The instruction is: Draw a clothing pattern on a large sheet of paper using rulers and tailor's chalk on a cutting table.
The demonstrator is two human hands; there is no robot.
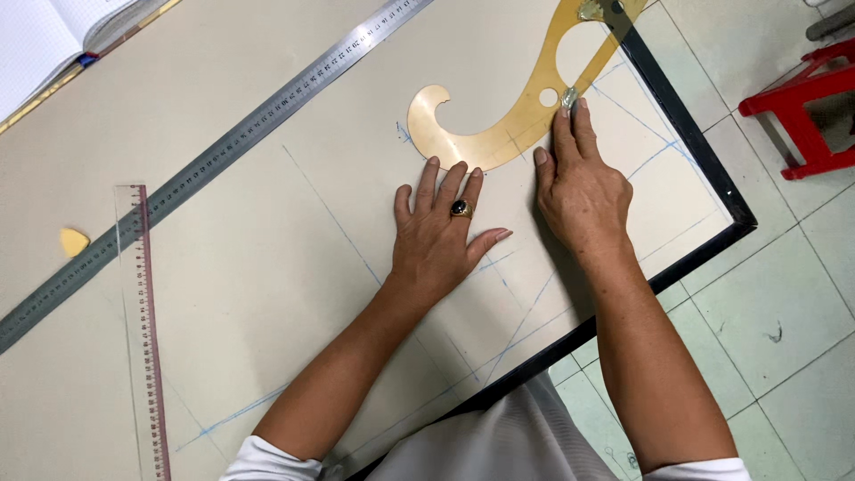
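While the flat, open left hand (443, 233) pinned the amber plastic French curve (508, 116), the right hand (581, 183) pinched a small grey chalk piece (568, 98) against its edge.

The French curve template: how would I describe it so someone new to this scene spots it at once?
Start at the beige cutting table with the black edge and go to its far right corner. The French curve lies flat there above the left hand, with the right hand at its lower edge. It alone is amber, see-through and scroll-shaped; the steel ruler and clear ruler are straight.
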